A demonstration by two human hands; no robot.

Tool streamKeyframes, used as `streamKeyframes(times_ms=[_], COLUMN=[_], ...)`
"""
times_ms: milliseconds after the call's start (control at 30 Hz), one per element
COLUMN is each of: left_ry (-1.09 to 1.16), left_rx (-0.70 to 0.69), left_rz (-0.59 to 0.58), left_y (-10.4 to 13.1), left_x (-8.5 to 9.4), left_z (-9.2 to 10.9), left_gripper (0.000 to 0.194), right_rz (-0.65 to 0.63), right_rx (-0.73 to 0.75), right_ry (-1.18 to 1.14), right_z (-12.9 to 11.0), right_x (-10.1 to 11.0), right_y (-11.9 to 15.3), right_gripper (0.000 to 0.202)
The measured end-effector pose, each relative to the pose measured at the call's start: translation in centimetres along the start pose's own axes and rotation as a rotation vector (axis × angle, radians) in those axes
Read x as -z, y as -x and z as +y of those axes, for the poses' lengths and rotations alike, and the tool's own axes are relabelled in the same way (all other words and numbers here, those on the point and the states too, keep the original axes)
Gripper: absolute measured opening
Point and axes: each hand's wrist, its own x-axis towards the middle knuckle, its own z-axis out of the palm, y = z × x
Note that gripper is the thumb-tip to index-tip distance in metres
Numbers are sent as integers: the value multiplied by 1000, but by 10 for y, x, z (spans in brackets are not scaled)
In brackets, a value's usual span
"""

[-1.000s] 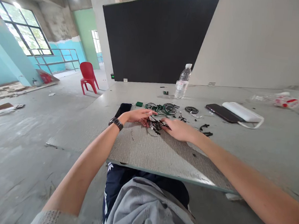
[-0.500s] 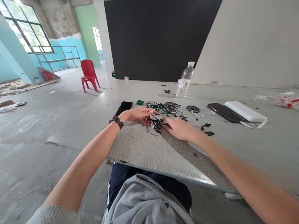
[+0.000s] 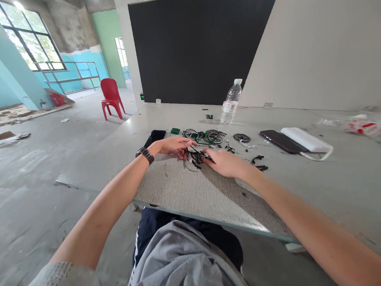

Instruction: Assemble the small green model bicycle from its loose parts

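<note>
Just above the tabletop, a small black model bicycle frame (image 3: 196,157) lies between my two hands. My left hand (image 3: 176,146) grips its left end with the fingers bent around it. From the right, my right hand (image 3: 222,162) pinches the other end; its fingertips are partly hidden. Behind them rests a green model bicycle (image 3: 203,136) with spoked wheels. A loose spoked wheel (image 3: 242,137) lies to its right. Small black curved parts (image 3: 259,163) are beside my right wrist, and a little green block (image 3: 175,131) is beyond my left hand.
A black phone (image 3: 155,137) lies by my left wrist. Farther back stands a water bottle (image 3: 231,102). To the right are a dark phone (image 3: 282,141), a white power bank with a cable (image 3: 306,140) and a plastic bag (image 3: 362,125). The table's front edge (image 3: 204,218) is near my lap.
The whole view has shifted slightly, so everything appears a little farther left. Both hands keep hold of the black model bicycle frame, with hardly any change in their pose.
</note>
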Motion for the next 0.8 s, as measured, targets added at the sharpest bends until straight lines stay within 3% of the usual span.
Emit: streamKeyframes(times_ms=[800], left_ry=[32], left_rx=[10], left_rz=[1], left_y=[2], left_x=[-1], left_z=[2], left_gripper=[52], right_rz=[32], right_rx=[30], right_ry=[-4], right_z=[-1], right_x=[2], right_y=[6], right_gripper=[38])
